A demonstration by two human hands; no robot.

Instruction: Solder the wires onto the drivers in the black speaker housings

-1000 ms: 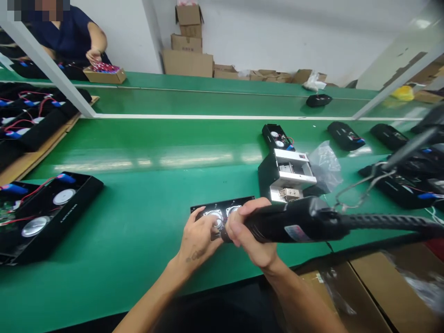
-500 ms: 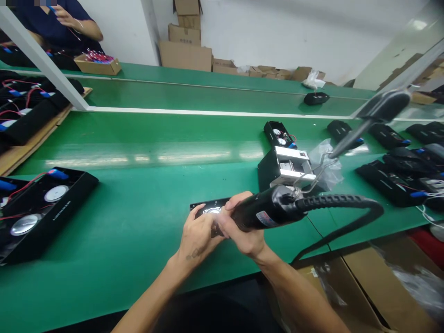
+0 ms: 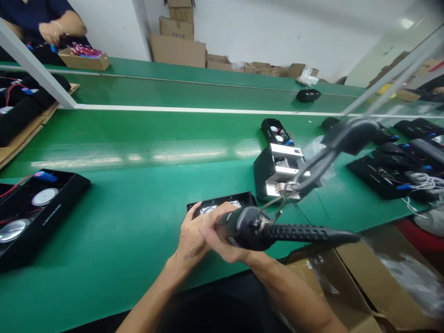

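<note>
- Black and thick-bodied, the electric screwdriver [image 3: 250, 227] sits in our right hand [image 3: 222, 238], whose fingers are wrapped fully around its front end. The tool lies nearly level, its nose pointing left and hidden behind the hands.
- Our left hand [image 3: 192, 237] rests against the right one, fingers bent and thumb raised, on the near edge of the speaker panel [image 3: 225, 203]. We cannot tell whether it pinches anything, as the fingertips are covered.
- The speaker panel lies flat on the green bench [image 3: 138, 185], just beyond both hands, with two silver round drivers partly showing.
- A ribbed black cable [image 3: 312, 233] runs right from the screwdriver's tail. A wire hanger and a second dark hose rise from it, blurred.
- Just behind the panel stands a black and silver machine [image 3: 277, 172], with a small open black unit [image 3: 275, 130] further back.
- At the bench's left edge lies a long speaker housing [image 3: 38, 208] with red wires.
- More black housings [image 3: 381, 175] crowd the right side.
- Far left, a co-worker's hand [image 3: 52, 32] hovers by a cardboard tray [image 3: 83, 59].
</note>
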